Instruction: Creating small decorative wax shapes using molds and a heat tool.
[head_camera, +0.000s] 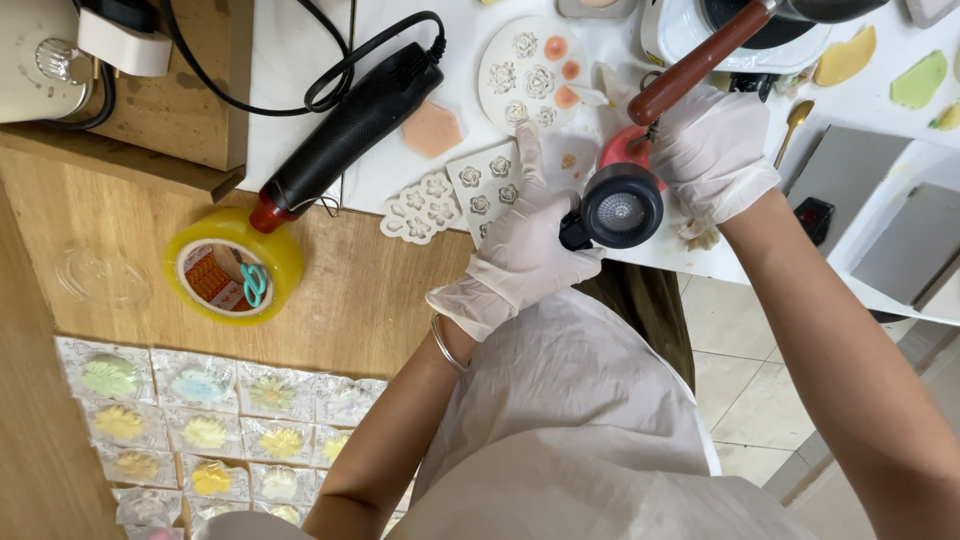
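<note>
My left hand (520, 262), in a white glove, grips a small black round-faced tool (621, 208) at the white table's edge. Its index finger stretches up over a white flower mould (487, 186). My right hand (712, 150), also gloved, is closed around the end of a brown wooden handle (697, 58) that runs up to a dark pot on a white appliance (680, 38). A red round object (617, 150) sits between the two hands, partly hidden by the black tool.
A black heat gun (350, 130) with its cord lies on the white table (290, 60). A round flower mould (532, 70), a pink hexagon piece (432, 130), a yellow tape roll (233, 265) and several wrapped pastel flower pieces (205, 420) lie around.
</note>
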